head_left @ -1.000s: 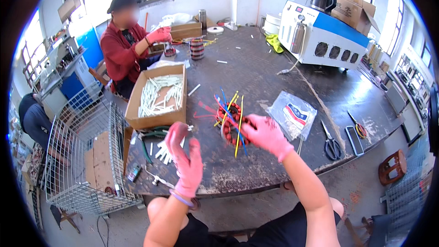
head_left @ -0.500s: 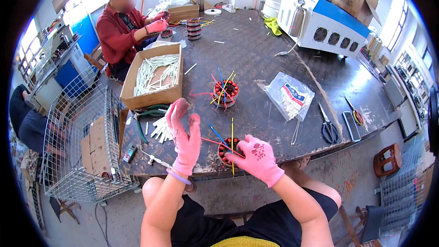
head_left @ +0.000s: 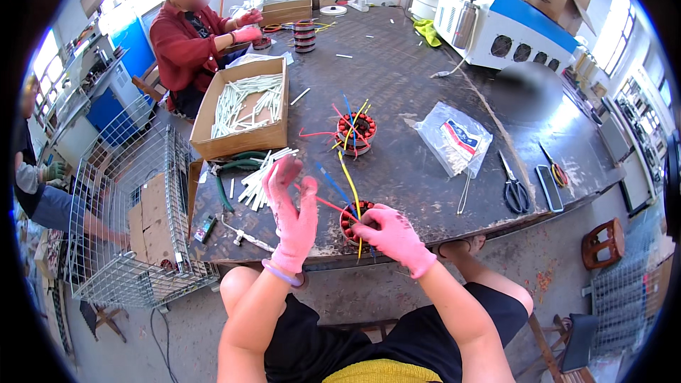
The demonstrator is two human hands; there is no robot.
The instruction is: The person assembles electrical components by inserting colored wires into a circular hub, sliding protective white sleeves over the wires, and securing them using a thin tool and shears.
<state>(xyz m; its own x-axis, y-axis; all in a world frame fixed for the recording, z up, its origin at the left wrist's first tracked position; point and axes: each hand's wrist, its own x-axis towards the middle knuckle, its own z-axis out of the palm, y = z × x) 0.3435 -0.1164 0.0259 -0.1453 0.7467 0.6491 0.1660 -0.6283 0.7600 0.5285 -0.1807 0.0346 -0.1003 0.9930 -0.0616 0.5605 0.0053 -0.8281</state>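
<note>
Since the earlier frame, the yellow wire (head_left: 353, 181) has gone from standing straight to bowing over toward 11 o'clock, and the blue wire (head_left: 337, 183) beside it reaches farther out toward 10. Both rise from the near coil (head_left: 347, 224), which sits on the bench (head_left: 411, 163) close to its near edge; take that coil as the middle of the clock. At 4 o'clock the right hand (head_left: 394, 235) curls its fingers against the coil's rim, though I cannot tell whether it is clamped on the rim or on a wire. At 9 the left hand (head_left: 294, 216) is raised, thumb and fingers apart, with the red wire (head_left: 330, 203) running toward its thumb; whether they touch is unclear. Spreading the wires looks like the step in hand, and the next move seems to call for keeping the coil steady while a single wire is pinched clear of the others. Farther out, loose white tubes (head_left: 257, 188) lie at 10, a second coil (head_left: 365, 130) at 12, a plastic bag (head_left: 433, 131) just before 2, and a cardboard box (head_left: 241, 143) between 10 and 11. Beyond the box, near 11, sits a co-worker (head_left: 181, 46) in red sleeves.
</note>
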